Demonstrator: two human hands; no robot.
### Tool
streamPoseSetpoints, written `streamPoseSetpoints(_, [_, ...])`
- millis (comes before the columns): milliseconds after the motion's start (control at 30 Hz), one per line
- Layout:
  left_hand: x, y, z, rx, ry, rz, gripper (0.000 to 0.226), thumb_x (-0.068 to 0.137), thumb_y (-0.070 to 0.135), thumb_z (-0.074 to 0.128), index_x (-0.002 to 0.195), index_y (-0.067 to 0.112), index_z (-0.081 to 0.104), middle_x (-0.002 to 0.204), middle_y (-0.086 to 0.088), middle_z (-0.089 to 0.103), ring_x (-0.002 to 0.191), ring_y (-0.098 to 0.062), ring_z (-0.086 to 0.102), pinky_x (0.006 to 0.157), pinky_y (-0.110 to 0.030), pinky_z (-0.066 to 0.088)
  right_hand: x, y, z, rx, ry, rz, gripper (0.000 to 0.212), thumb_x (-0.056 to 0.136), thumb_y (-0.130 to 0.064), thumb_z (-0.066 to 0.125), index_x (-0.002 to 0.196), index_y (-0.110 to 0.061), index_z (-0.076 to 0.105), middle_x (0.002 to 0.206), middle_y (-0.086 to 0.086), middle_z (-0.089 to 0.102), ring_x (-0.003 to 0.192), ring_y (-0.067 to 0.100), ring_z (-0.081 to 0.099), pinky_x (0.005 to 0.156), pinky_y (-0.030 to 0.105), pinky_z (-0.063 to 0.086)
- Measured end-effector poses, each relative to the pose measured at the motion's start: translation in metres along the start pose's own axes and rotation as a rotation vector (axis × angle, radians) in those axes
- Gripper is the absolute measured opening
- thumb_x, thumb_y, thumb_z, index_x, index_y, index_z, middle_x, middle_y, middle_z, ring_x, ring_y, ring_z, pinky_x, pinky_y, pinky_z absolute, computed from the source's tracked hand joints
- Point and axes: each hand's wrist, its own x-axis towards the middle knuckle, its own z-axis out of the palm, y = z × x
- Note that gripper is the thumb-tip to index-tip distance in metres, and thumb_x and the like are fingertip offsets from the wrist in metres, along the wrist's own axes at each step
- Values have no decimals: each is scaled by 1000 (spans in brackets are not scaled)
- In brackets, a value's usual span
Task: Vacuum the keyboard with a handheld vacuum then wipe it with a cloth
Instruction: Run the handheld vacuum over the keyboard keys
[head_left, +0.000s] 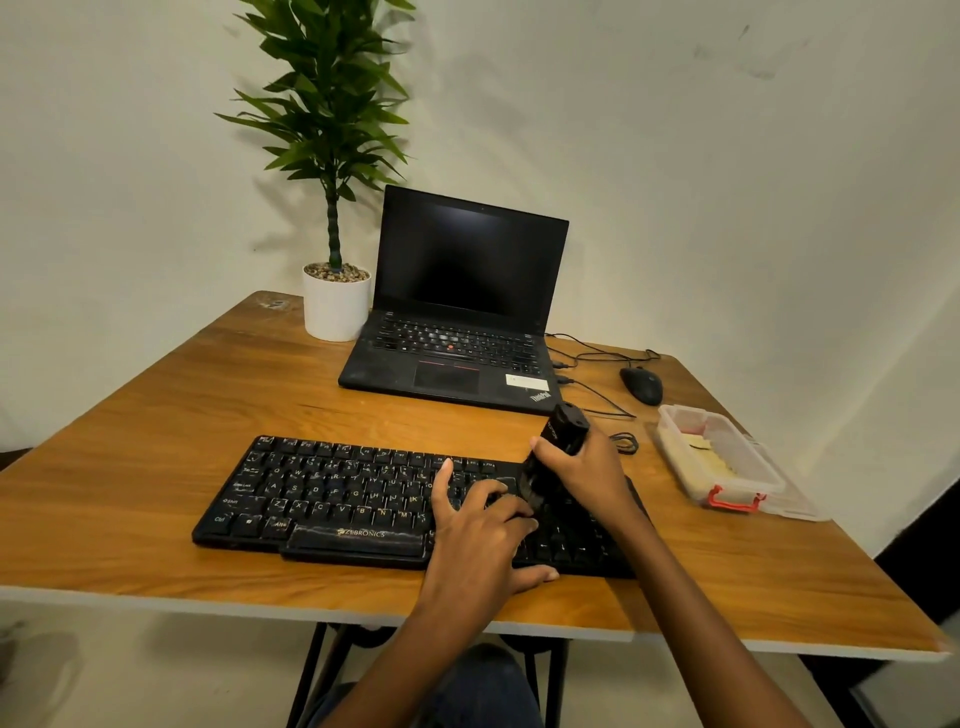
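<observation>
With right fingers (543, 448) gripping the black cylindrical handheld vacuum (565, 428), tilting its nozzle down while pressing straight left fingers (444, 483) on the black plastic keyboard (322, 493), probably pinning it to the wooden tabletop (208, 384).

A wooden table (156, 426) with a pale edge stands on thin black legs. Near its front lies a black keyboard (322, 499) - set slightly askew. Behind it sits an open laptop (452, 332), with a white pot (336, 306) just beside its left corner. To the right are cables (597, 358), a mouse (642, 385) and a clear box (717, 457) - red clasp toward the front.
</observation>
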Motion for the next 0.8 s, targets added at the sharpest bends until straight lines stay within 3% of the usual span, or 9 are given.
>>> streamPoseSetpoints(133, [0, 0, 0, -8, -19, -13, 56, 66, 73, 35, 79, 35, 74, 89, 23, 66, 96, -8, 62, 107, -54, 6, 9, -2, 3, -43, 102, -40, 24, 82, -24, 68, 96, -16, 50, 78, -14, 52, 70, -3, 50, 55, 3, 37])
streamPoseSetpoints(233, [-1, -1, 1, -8, -25, -10, 56, 66, 73, 34, 79, 36, 74, 89, 23, 66, 96, -8, 61, 107, -55, 7, 11, 6, -7, -85, 103, 6, 24, 81, -25, 68, 96, -17, 51, 79, -12, 52, 72, -1, 49, 56, 9, 33])
streamPoseSetpoints(367, [0, -1, 2, -5, -15, -10, 56, 67, 73, 35, 79, 35, 74, 88, 23, 66, 96, -8, 62, 107, -56, 9, 9, 16, -24, -107, 152, 65, 32, 80, -27, 68, 104, -14, 53, 89, -3, 57, 84, 13, 54, 67, 23, 41])
streamPoseSetpoints(533, [-1, -1, 2, 2, -8, 4, 54, 66, 73, 39, 79, 35, 74, 87, 23, 66, 96, -8, 62, 107, -56, 8, -10, 12, -28, -99, 75, 39, 25, 83, -26, 66, 102, -20, 51, 83, -13, 53, 77, 1, 51, 63, 15, 39])
streamPoseSetpoints(667, [0, -2, 3, 12, -8, 2, 56, 67, 73, 36, 79, 35, 74, 87, 23, 67, 96, -8, 62, 107, -56, 9, -23, 13, -35, -39, 7, 98, 21, 81, -26, 67, 97, -21, 53, 86, -7, 58, 80, 7, 55, 72, 25, 46])
streamPoseSetpoints(800, [-1, 0, 1, 18, -22, 14, 56, 67, 72, 35, 79, 35, 74, 87, 22, 67, 95, -8, 62, 106, -57, 12, -18, 14, -30, -41, 88, 66, 21, 83, -29, 65, 97, -19, 53, 84, -8, 57, 79, 8, 56, 73, 30, 48])
